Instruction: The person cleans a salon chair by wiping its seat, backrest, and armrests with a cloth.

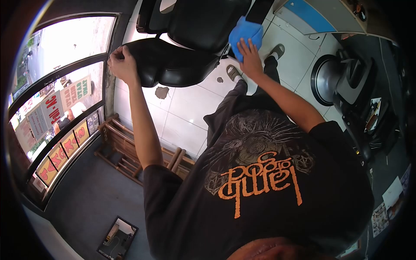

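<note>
My left hand [122, 65] is at the left end of a black padded chair part [173, 63], its fingers curled at the corner of the glossy cushion. A bunched blue cloth [245, 34] is under my right hand [248, 53], which holds it with the fingers laid over its lower part. The cloth lies against the right side of the black chair [197, 21], by its dark armrest. What my right palm presses on is hidden by the cloth.
A wooden bench [125, 147] stands below my left arm, beside the windows [65, 95]. Another chair with a round metal base [325, 80] is at the right. A cabinet [307, 15] is at the top right, above the tiled floor [186, 108].
</note>
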The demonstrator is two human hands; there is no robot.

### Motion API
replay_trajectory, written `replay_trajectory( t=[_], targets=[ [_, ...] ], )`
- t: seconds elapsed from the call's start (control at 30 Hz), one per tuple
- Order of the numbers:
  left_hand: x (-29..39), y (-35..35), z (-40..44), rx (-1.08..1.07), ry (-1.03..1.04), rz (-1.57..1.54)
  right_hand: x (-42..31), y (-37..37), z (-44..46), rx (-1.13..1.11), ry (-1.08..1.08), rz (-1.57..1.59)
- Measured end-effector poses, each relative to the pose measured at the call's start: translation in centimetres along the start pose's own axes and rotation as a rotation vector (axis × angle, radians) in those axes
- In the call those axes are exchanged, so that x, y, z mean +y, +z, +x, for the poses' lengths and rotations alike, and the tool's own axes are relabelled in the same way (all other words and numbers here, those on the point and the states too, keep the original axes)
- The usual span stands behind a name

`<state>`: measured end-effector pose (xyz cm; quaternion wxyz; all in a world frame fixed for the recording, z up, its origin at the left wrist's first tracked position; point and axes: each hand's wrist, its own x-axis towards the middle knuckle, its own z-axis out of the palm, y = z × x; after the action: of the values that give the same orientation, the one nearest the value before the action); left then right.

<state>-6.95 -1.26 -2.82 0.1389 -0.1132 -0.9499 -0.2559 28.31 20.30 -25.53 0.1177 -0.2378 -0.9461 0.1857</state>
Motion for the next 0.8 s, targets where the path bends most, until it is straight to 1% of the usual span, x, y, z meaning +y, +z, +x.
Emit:
replay_trajectory(
  t=[0.07, 0.17, 0.27, 0.37, 0.4, 0.5, 0.53, 0.57, 0.63, 0.7, 0.77, 0.8],
  targets=[
    [-0.2, 0.1, -0.1, 0.02, -0.002, -0.013, -2.2, -0.6, -2.5, -0.062, -0.042, 0.038],
    [0.0, 0.0, -0.3, 0.032, 0.019, -0.044, -5.5, -3.0, -3.8, -0.747, 0.663, 0.632],
    [-0.2, 0.0, -0.4, 0.033, 0.025, -0.073, -5.4, 0.1, -7.6, -0.803, 0.936, 1.016],
    [-0.6, 0.3, -0.1, 0.035, 0.051, -0.103, -4.8, 2.7, -8.1, -0.638, 1.237, 1.182],
    [-0.8, 0.3, 0.0, 0.036, 0.065, -0.111, -4.3, 3.2, -7.4, -0.657, 1.272, 1.25],
    [-0.3, 0.0, -0.2, 0.019, 0.05, -0.105, -4.7, 2.5, -5.0, -0.634, 1.281, 1.357],
    [-0.3, 0.1, -0.1, 0.022, 0.063, -0.09, -5.1, 1.9, -3.9, -0.631, 1.252, 1.38],
    [-0.5, 0.2, -0.1, 0.025, 0.075, -0.075, -5.4, 2.7, -3.4, -0.64, 1.216, 1.322],
    [-0.7, 0.3, -0.1, 0.021, 0.084, -0.045, -4.3, 9.1, -3.1, -0.656, 1.145, 1.207],
    [-0.6, 0.3, -0.1, 0.013, 0.075, -0.017, -3.1, 16.7, -3.3, -0.64, 1.157, 1.02],
    [-0.8, 0.4, 0.0, -0.015, 0.069, -0.001, -6.9, 10.4, 0.5, -0.551, 1.264, 1.207],
    [-0.8, 0.3, 0.1, -0.03, 0.065, 0.01, -7.5, 9.8, 2.0, -0.558, 1.317, 1.315]
  ],
)
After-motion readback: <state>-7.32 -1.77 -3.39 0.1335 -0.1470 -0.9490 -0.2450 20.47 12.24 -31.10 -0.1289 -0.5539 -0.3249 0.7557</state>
